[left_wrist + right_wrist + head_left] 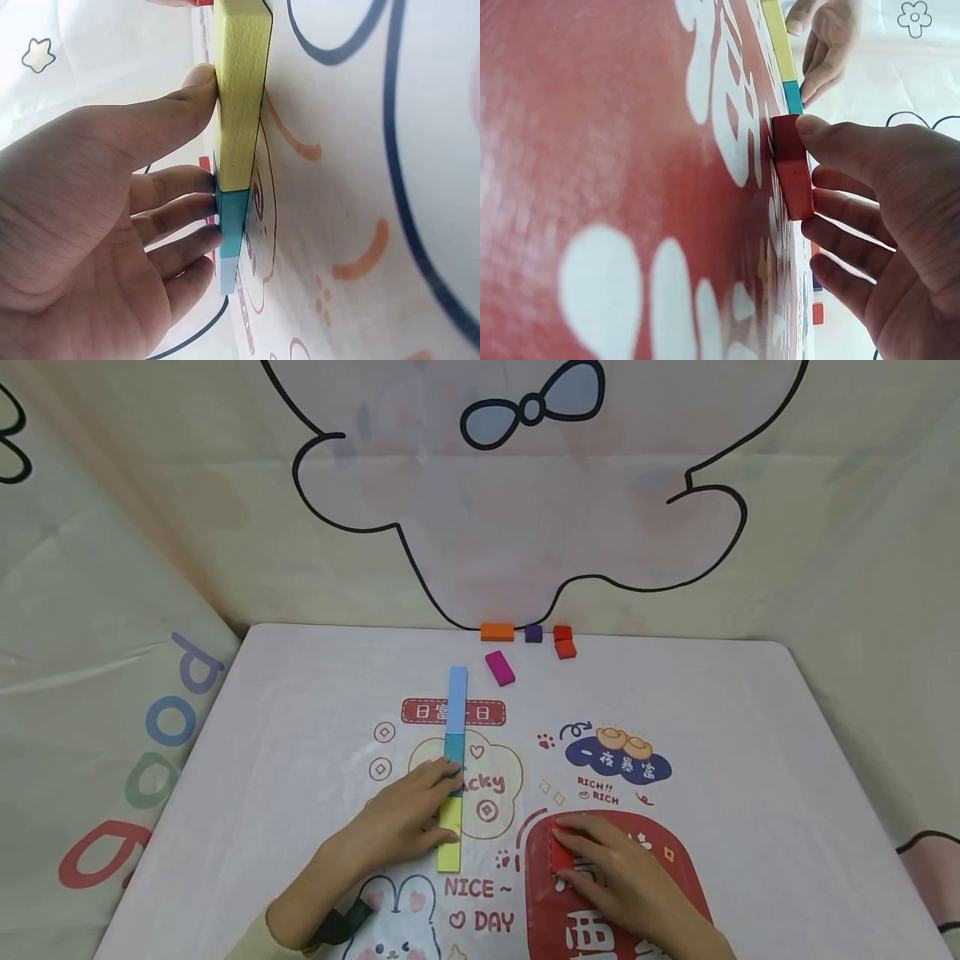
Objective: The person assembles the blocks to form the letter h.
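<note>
On the white table a straight row of wooden blocks runs away from me: a yellow block (pixel 449 852) nearest, a teal block (pixel 233 221) in the middle, a light blue block (pixel 457 697) farthest. My left hand (pixel 408 814) rests along the row's left side. Its thumb touches the yellow block and its loosely bent fingertips lie at the teal one, covering part of it. To the right, my right hand (pixel 622 872) holds a red block (pixel 793 169) over the red printed patch, thumb at one end and fingertips toward the other.
At the table's back edge are an orange block (pixel 497 632), a dark purple block (pixel 533 634) and two small red blocks (pixel 565 648). A magenta block (pixel 500 668) lies just beyond the row's far end. A patterned cloth wall (pixel 637 543) stands behind the table.
</note>
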The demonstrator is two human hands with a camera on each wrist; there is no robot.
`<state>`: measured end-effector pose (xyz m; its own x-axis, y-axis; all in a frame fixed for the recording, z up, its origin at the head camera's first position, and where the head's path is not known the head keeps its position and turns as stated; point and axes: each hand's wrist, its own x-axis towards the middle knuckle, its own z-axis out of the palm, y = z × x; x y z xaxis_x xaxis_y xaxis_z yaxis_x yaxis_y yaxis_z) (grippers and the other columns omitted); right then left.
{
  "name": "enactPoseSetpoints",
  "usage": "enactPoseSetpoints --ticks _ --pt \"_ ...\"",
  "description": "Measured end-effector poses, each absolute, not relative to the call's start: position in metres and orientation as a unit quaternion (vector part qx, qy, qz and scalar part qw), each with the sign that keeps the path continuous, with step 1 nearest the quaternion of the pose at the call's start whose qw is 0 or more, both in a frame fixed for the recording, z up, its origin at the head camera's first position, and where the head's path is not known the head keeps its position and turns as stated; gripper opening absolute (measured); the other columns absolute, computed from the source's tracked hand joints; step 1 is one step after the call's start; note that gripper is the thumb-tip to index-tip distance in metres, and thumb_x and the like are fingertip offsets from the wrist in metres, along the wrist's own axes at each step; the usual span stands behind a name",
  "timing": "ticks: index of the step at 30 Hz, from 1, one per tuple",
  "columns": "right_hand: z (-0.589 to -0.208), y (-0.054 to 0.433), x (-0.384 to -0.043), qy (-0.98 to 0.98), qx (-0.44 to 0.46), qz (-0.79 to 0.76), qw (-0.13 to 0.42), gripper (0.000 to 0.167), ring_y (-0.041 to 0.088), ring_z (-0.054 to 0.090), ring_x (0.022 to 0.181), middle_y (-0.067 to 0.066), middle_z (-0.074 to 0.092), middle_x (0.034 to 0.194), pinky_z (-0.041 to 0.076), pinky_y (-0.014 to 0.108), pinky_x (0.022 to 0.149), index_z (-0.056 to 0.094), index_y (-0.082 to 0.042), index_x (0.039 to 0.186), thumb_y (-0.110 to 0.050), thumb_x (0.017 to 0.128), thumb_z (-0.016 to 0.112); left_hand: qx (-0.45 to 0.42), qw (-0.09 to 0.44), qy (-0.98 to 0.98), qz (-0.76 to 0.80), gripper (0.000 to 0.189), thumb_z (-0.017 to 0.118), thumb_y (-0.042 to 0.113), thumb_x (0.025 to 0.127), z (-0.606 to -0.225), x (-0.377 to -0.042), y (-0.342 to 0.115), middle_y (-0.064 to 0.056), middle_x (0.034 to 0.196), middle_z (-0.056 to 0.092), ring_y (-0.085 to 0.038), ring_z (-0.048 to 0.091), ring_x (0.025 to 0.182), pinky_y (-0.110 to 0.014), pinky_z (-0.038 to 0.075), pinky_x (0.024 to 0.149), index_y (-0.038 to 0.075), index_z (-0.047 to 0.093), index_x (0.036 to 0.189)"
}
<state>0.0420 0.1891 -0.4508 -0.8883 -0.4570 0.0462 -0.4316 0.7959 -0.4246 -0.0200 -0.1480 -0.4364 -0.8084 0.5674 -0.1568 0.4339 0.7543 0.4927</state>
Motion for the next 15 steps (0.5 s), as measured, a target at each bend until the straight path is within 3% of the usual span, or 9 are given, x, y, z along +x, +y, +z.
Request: enactPoseSetpoints --ticks 15 --pt "-0.4455 0.1849 0.0388 0.956 -0.236 -0.173 -0.020 0.068 0.015 0.066 0.125 -0.008 0.069 0.140 0.067 0.039 0.091 0.071 -0.026 0.140 -0.043 0.078 0.093 0.267 0.148 0.926 0.219 0.075 0.081 0.042 0.092 -0.4360 -0.0194 -0.1484 -0.009 0.167 0.046 -0.031 0.038 0.160 -0.050 0.040 0.128 0.009 0.054 0.155"
